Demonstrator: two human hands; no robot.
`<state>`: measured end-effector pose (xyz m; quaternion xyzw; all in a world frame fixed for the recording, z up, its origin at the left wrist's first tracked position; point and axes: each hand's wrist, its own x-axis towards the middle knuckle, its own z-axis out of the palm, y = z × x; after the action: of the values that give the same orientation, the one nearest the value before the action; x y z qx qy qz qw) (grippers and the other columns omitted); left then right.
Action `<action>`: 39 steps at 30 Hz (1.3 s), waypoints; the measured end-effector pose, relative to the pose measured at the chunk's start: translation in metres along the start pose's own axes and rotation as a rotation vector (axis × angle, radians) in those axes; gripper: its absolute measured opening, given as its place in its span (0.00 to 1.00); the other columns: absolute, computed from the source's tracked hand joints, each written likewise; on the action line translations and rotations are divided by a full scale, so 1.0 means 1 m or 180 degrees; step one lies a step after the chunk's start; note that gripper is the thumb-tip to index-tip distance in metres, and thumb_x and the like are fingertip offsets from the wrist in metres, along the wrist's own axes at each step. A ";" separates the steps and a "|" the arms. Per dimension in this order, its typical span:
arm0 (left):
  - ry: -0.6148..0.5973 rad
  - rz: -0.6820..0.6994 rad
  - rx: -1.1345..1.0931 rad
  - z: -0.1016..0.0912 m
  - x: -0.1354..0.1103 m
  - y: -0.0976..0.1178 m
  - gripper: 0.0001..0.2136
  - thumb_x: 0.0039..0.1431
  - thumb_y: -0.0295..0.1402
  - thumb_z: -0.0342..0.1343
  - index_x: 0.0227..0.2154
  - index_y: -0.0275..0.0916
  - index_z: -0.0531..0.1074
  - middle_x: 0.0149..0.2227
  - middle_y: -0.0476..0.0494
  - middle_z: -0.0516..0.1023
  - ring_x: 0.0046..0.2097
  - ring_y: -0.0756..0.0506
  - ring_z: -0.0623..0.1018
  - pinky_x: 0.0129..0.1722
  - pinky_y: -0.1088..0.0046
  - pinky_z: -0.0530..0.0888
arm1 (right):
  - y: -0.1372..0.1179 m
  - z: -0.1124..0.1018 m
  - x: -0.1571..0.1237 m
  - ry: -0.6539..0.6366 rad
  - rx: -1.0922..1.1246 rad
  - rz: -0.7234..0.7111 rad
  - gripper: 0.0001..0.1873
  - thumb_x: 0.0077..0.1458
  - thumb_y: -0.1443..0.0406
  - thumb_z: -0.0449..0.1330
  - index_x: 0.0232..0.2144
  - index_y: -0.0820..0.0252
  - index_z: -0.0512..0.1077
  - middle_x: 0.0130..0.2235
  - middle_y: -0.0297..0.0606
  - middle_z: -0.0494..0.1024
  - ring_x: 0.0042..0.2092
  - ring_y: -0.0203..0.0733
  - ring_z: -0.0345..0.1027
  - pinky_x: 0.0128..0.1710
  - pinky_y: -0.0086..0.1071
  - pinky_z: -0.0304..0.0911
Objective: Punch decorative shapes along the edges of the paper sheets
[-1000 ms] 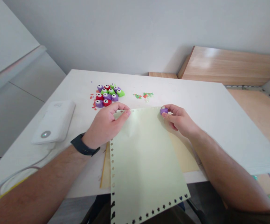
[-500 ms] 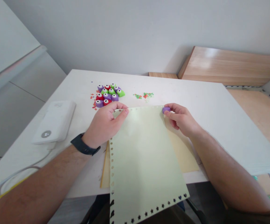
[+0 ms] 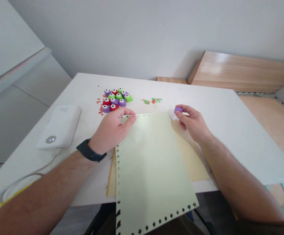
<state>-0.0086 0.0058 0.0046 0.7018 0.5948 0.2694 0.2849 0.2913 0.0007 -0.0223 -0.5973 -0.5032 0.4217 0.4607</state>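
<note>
A pale green sheet of paper [image 3: 151, 163] lies on the white table [image 3: 230, 124], its edges lined with punched stars and hearts. My left hand [image 3: 111, 130], with a black watch at the wrist, pinches the sheet's far left corner. My right hand [image 3: 193, 122] grips a small purple paper punch [image 3: 178, 110] just off the sheet's far right corner. A tan sheet [image 3: 193, 160] lies under the green one.
Several purple, red and green punches [image 3: 115, 99] cluster at the back of the table with red scraps beside them. Green and red confetti [image 3: 152, 101] lies to their right. A white power bank [image 3: 59, 127] with a cable sits at the left. Wooden boards [image 3: 242, 71] lean behind.
My right hand has drawn the purple punch off the sheet's far right corner, up and to the right. My left hand has kept its hold on the corner.
</note>
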 end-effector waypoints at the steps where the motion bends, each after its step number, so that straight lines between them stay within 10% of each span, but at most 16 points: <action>1: -0.0005 -0.0008 0.0001 0.000 0.000 0.000 0.16 0.64 0.47 0.56 0.44 0.41 0.78 0.16 0.54 0.64 0.20 0.48 0.63 0.22 0.72 0.58 | 0.001 -0.001 0.001 0.0046 -0.0054 -0.0048 0.27 0.57 0.50 0.69 0.53 0.57 0.75 0.27 0.29 0.71 0.22 0.32 0.59 0.18 0.27 0.51; 11: -0.0031 0.0018 0.0015 0.000 -0.001 0.001 0.15 0.65 0.46 0.55 0.43 0.42 0.78 0.16 0.55 0.64 0.19 0.48 0.63 0.22 0.71 0.57 | 0.017 -0.012 0.015 0.0293 -0.1342 -0.0440 0.27 0.57 0.55 0.67 0.57 0.58 0.77 0.44 0.42 0.80 0.29 0.35 0.67 0.28 0.32 0.63; 39: -0.0160 0.0056 0.0127 0.002 0.004 -0.006 0.12 0.64 0.44 0.56 0.40 0.43 0.79 0.17 0.55 0.65 0.21 0.47 0.66 0.26 0.68 0.58 | 0.026 -0.003 0.030 0.0446 -0.2447 -0.0893 0.19 0.54 0.64 0.68 0.49 0.57 0.80 0.43 0.41 0.82 0.41 0.44 0.74 0.49 0.41 0.69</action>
<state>-0.0102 0.0106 -0.0010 0.7191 0.5865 0.2423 0.2833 0.3043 0.0279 -0.0481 -0.6787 -0.6679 0.0946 0.2903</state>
